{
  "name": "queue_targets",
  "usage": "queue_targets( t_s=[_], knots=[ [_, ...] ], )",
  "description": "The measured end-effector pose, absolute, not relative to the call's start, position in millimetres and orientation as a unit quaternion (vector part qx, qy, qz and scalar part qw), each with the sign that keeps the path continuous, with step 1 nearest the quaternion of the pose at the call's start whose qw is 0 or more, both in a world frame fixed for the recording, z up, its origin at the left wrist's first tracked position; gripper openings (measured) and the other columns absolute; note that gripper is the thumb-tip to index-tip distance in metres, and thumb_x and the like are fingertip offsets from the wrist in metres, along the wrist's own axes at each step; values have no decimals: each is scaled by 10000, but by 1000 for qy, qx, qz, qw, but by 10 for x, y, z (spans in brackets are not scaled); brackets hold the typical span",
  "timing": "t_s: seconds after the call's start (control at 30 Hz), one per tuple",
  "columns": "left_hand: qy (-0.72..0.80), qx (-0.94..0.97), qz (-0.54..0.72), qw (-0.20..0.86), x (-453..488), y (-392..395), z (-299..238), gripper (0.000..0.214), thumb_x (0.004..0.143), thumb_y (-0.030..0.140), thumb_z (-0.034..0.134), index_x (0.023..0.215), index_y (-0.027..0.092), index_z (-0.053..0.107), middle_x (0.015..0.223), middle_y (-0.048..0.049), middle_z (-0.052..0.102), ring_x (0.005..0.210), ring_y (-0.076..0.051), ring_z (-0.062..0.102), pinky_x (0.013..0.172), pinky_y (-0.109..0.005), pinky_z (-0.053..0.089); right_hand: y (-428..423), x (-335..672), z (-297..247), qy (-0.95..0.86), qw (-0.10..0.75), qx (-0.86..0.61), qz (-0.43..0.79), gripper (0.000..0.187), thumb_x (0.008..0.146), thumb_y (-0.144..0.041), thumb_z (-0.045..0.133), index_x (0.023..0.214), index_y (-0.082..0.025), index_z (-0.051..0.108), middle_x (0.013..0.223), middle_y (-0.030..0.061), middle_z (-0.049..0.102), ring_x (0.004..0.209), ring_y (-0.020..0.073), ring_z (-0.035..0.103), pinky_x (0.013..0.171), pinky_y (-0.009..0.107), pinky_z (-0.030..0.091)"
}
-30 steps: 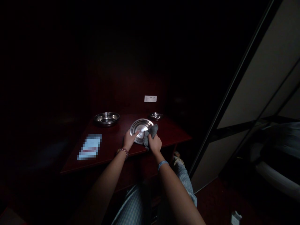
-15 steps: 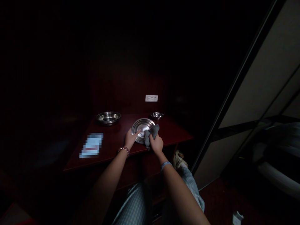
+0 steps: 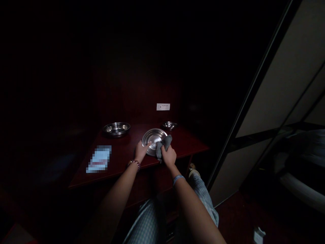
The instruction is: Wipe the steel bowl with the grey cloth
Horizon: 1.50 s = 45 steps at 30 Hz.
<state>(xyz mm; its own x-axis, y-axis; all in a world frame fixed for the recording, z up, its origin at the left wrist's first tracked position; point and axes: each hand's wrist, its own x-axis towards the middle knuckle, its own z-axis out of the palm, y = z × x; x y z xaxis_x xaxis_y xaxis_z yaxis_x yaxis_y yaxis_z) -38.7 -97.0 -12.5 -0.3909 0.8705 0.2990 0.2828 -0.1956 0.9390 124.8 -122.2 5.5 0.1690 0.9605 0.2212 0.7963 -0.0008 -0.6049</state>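
Observation:
A round steel plate (image 3: pixel 153 136) lies upside down near the front edge of a dark red wooden table (image 3: pixel 122 159). My left hand (image 3: pixel 141 150) rests on the plate's near left rim with its fingers flat on the metal. My right hand (image 3: pixel 168 156) is closed round a grey cloth (image 3: pixel 164 144) and presses it against the plate's right side.
A wide steel bowl (image 3: pixel 116 128) sits at the table's back left, a small steel bowl (image 3: pixel 169 125) at the back right. A blurred blue card (image 3: pixel 99 159) lies on the left. A white socket plate (image 3: pixel 163 106) is on the back wall. A sliding door panel (image 3: pixel 274 84) stands to the right.
Hands, cloth and plate keep almost the same pose; only the camera shifts slightly.

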Motion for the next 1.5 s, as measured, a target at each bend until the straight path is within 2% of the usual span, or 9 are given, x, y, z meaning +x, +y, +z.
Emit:
queue_targets(
  t_s=[0.63, 1.5],
  knots=[
    [596, 479, 596, 247, -348, -1007, -84, 216, 851, 334, 690, 984, 165, 708, 1037, -147, 799, 983, -272, 756, 861, -335, 564, -1231, 1235, 77, -626, 304, -708, 120, 412, 1067, -429, 436, 1284, -165, 665, 1130, 136, 781, 1046, 247, 753, 904, 300, 526],
    [594, 484, 595, 243, -366, -983, -104, 233, 829, 303, 699, 1012, 158, 714, 1027, -147, 792, 975, -266, 751, 867, -342, 568, -1196, 1221, 47, -624, 308, -708, 122, 407, 1064, -433, 439, 1273, -168, 665, 1118, 135, 781, 1037, 249, 756, 911, 306, 530]
  ],
)
